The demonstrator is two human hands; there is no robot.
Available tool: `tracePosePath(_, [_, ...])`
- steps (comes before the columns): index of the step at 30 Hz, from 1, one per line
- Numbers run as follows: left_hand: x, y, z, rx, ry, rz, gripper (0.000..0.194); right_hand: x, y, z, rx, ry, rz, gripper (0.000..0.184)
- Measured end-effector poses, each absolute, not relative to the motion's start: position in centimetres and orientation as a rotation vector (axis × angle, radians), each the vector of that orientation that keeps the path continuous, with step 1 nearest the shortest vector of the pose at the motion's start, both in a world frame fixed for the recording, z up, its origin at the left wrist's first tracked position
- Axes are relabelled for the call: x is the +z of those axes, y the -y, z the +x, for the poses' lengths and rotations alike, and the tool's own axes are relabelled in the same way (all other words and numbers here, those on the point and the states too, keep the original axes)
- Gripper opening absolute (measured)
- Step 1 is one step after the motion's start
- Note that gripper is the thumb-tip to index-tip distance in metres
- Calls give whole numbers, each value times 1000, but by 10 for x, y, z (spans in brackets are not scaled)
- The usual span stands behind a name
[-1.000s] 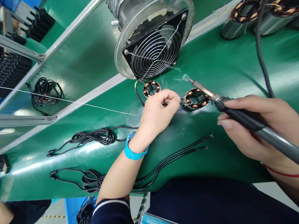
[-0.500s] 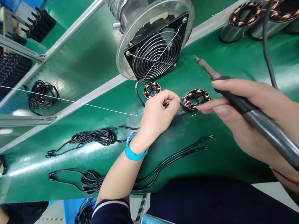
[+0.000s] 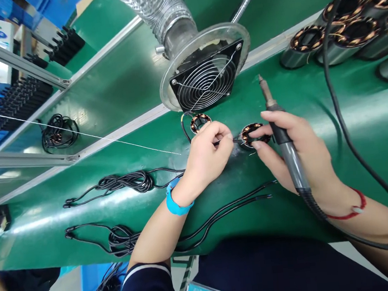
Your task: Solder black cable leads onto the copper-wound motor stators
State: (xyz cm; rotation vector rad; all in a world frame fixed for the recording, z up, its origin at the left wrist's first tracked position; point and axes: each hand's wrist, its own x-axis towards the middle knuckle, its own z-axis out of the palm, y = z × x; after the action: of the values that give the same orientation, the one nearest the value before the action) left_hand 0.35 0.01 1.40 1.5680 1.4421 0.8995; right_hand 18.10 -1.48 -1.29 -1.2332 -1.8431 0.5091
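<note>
My left hand (image 3: 206, 155), with a blue wristband, pinches a thin black wire (image 3: 228, 140) that runs to a small copper-wound stator (image 3: 252, 133) on the green bench. My right hand (image 3: 297, 154) holds a soldering iron (image 3: 279, 128) upright between thumb and palm, tip pointing away from me, while its fingertips touch the stator's near side. A second small stator (image 3: 199, 121) with a black lead sits just behind my left hand.
A fume extractor fan (image 3: 207, 74) on a silver hose hangs just behind the stators. Coiled black cables (image 3: 127, 181) and a loose cable pair (image 3: 234, 205) lie on the green bench (image 3: 349, 117). Several larger stators (image 3: 307, 43) stand at the back right. A solder wire (image 3: 76, 129) stretches in from the left.
My right hand lifted the iron's tip off the stator, swung it upright and came in so its fingers touch the stator. My left hand kept its pinch.
</note>
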Motion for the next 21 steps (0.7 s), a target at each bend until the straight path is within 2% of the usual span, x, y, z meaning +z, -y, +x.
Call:
tracePosePath(5, [18, 3, 2, 867, -1391, 1657, 15, -13, 15, 177, 548, 1852, -1222, 44])
tracePosePath(13, [13, 5, 3, 1003, -1273, 1973, 14, -11, 14, 174, 699, 1732, -1183, 44])
tracePosePath(21, [4, 8, 2, 959, -1255, 2307, 23, -10, 14, 175, 718, 1677, -1181, 40])
